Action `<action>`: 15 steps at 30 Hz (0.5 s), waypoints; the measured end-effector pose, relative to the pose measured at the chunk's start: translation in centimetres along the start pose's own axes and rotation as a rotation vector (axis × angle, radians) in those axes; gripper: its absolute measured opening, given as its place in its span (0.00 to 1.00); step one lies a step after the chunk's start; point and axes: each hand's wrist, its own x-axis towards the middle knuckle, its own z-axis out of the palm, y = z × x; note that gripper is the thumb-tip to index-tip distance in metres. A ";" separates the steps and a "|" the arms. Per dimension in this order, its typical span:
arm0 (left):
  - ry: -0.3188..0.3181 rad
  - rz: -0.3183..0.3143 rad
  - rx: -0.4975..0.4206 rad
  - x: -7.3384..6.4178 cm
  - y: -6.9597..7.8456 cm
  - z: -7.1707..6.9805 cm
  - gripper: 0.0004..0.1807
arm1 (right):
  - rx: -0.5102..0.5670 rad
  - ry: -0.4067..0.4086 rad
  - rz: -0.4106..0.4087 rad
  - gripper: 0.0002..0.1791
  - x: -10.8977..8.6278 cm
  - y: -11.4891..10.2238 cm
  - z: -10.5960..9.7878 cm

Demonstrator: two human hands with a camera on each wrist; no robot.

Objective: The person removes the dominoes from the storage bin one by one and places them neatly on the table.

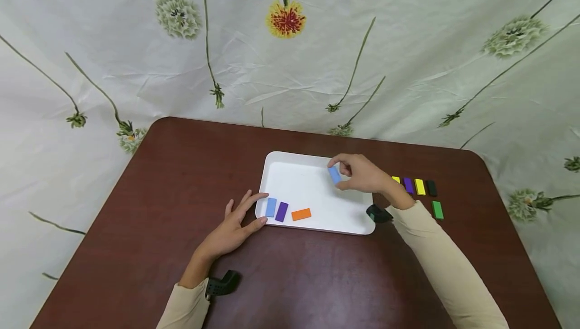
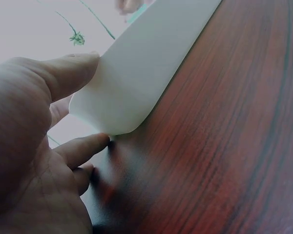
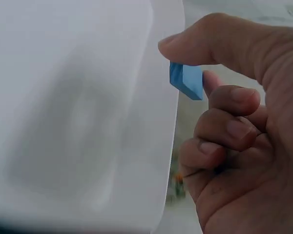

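Between thumb and index finger, my right hand [image 1: 360, 173] pinches a light blue block [image 1: 334, 175] above the right part of a white tray [image 1: 312, 183]. The right wrist view shows the same blue block [image 3: 186, 80] under the thumb, with the other fingers curled. My left hand [image 1: 233, 228] touches the tray's front left corner, thumb and fingers spread; the left wrist view shows the thumb on the tray wall [image 2: 127, 78]. Inside the tray near that corner lie another light blue block [image 1: 271, 207], a purple block [image 1: 281, 212] and an orange block [image 1: 301, 214].
On the brown table [image 1: 190, 168], right of the tray, lie several blocks: a purple one [image 1: 409, 185], a yellow one [image 1: 420, 187], a black one [image 1: 431, 188] and a green one [image 1: 437, 210]. Another yellow block is partly hidden behind my right wrist. A flowered curtain [image 1: 254, 57] hangs behind.
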 end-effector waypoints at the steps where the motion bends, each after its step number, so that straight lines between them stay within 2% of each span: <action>1: 0.000 0.003 0.000 0.0 0.0 0.0 0.32 | 0.003 0.019 0.015 0.23 -1.0 0.7 -0.5; 8: -0.007 0.000 0.003 0.0 -0.1 -0.1 0.32 | 0.000 0.102 0.107 0.23 -8.0 5.2 -2.3; 15: -0.004 -0.004 0.002 0.0 -0.2 0.0 0.32 | -0.034 0.097 0.254 0.24 -13.5 8.9 -3.0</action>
